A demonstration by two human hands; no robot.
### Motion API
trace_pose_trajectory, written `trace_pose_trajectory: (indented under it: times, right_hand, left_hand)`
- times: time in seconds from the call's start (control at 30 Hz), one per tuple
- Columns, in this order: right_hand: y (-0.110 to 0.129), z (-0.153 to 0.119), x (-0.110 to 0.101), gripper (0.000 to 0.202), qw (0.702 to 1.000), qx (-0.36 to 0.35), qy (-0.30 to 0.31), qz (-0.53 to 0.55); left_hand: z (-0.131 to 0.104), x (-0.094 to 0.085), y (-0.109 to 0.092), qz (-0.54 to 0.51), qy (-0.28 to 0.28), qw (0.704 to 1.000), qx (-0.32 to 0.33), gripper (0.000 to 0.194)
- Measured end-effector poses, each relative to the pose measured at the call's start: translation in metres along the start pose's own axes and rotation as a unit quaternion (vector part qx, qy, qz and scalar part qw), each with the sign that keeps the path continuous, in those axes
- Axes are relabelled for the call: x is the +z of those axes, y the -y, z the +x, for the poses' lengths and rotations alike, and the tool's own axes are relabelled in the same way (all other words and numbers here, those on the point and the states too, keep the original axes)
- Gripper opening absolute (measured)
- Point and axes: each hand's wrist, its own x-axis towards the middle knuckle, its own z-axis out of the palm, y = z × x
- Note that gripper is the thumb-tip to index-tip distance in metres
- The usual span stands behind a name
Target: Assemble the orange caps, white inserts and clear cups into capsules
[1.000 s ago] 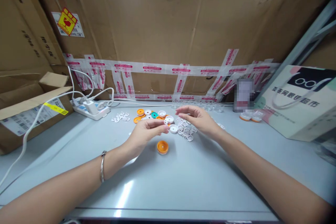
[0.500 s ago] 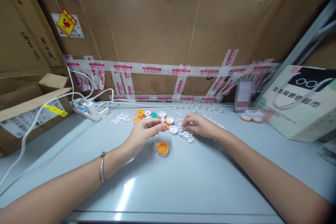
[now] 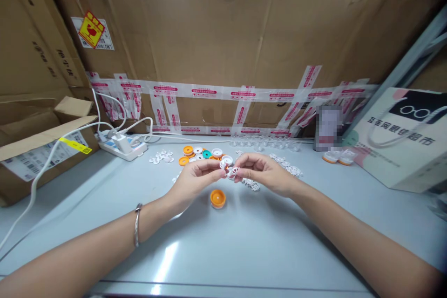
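Right hand [image 3: 260,173]: now lifting away from the white pile [image 3: 254,186], pinching a spoked white wheel [image 3: 235,172] between thumb and fingers at frame centre.
Left hand [image 3: 197,175]: staying left of centre, pinching a small white part [image 3: 222,164] at its fingertips.
Orange cup [image 3: 218,199]: sitting untouched below both hands.
Held pieces: now appearing side by side.
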Motion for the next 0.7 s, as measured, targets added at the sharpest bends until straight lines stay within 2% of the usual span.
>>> trace_pose_trajectory:
  times: [0.1, 0.2, 0.37, 0.43, 0.53, 0.6, 0.7]
  right_hand:
    - [-0.006, 0.002, 0.012, 0.013, 0.996, -0.032, -0.049, 0.072]
    - [-0.01, 0.004, 0.021, 0.013, 0.988, -0.035, -0.094, 0.116]
    - [-0.007, 0.003, 0.032, 0.02, 0.969, 0.005, -0.162, 0.188]
    - [-0.008, 0.003, 0.035, 0.019, 0.958, 0.033, -0.19, 0.213]
    - [-0.012, 0.003, 0.041, 0.018, 0.946, 0.054, -0.195, 0.252]
    - [-0.017, 0.002, 0.045, 0.018, 0.94, 0.057, -0.189, 0.277]
    - [-0.022, 0.002, 0.049, 0.02, 0.931, 0.056, -0.186, 0.308]
  left_hand:
    - [-0.001, 0.002, -0.002, -0.017, -0.003, 1.0, 0.015, 0.018]
    - [-0.002, 0.004, -0.004, -0.005, -0.012, 1.0, 0.028, 0.019]
    - [-0.004, 0.004, -0.003, 0.126, -0.024, 0.988, 0.091, 0.016]
    - [-0.005, 0.002, -0.001, 0.209, -0.037, 0.968, 0.133, 0.016]
    - [-0.007, -0.001, 0.003, 0.309, -0.037, 0.924, 0.22, 0.019]
    - [-0.008, -0.002, 0.005, 0.346, -0.024, 0.899, 0.266, 0.021]
    - [-0.007, -0.003, 0.007, 0.374, -0.013, 0.881, 0.29, 0.024]
